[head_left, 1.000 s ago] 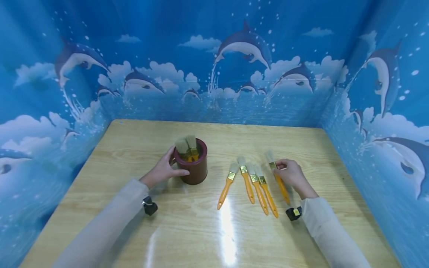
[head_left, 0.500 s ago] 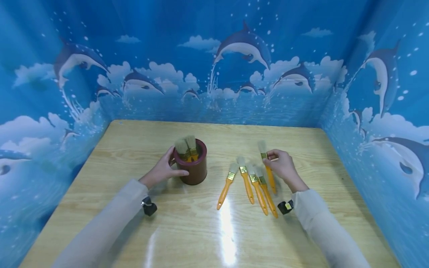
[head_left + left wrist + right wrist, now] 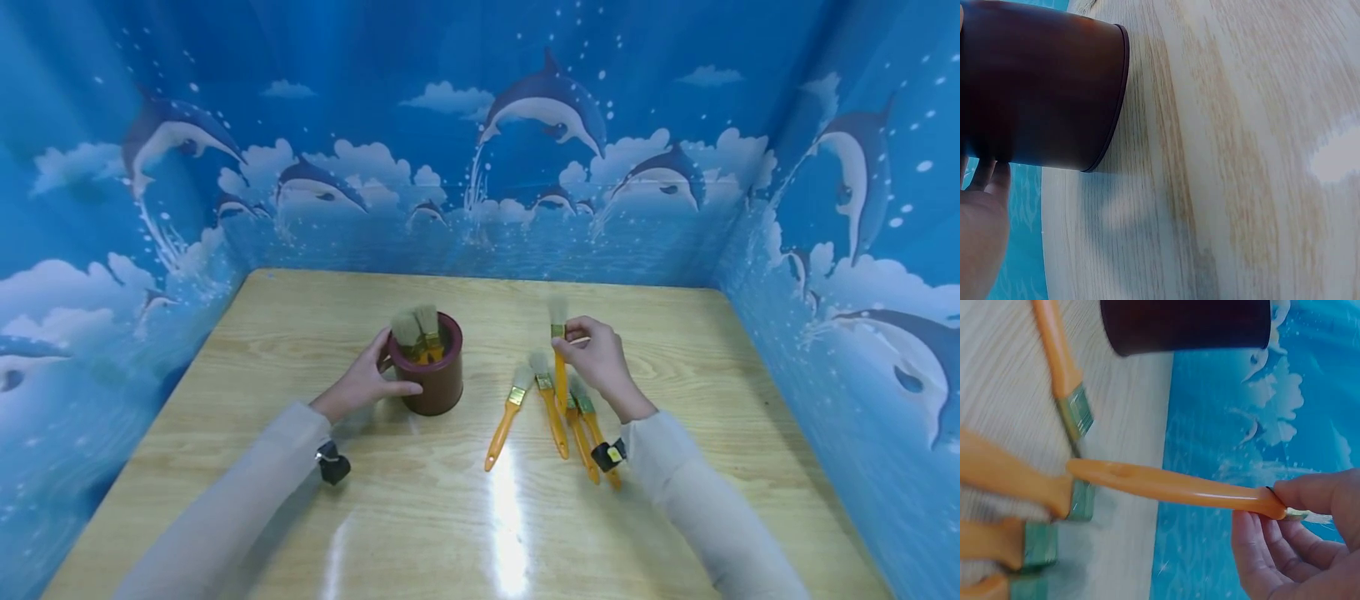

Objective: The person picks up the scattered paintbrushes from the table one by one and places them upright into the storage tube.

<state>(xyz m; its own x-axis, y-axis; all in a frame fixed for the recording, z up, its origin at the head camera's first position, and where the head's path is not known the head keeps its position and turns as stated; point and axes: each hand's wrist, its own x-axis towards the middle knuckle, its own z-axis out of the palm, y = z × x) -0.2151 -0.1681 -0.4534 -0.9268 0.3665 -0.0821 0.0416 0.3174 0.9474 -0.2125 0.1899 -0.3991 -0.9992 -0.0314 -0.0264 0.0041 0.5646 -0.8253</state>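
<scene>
At the left of centre in the head view, my left hand point(image 3: 358, 385) grips a dark brown cylindrical pot point(image 3: 441, 390), thumb at the front and fingers round its far left side. Paintbrushes point(image 3: 426, 323) stand in the pot, pale bristles up. My right hand point(image 3: 602, 360) pinches another paintbrush point(image 3: 561, 371) near its gold ferrule, bristles up and orange handle hanging down. That handle point(image 3: 1172, 486) shows lifted off the table in the right wrist view. Below it lie several more paintbrushes point(image 3: 504, 429), bristles pointing away from me, partly hidden by the held brush and right wrist.
The light wood table point(image 3: 420, 525) is glossy, with a bright glare near its front. A blue curtain point(image 3: 375, 233) printed with dolphins encloses its back and sides. Black wrist cameras point(image 3: 333, 464) sit under both sleeves.
My right hand has carried its paintbrush leftward from the right of the row to above the lying brushes, turning it more upright. The left hand and pot have stayed in place.
</scene>
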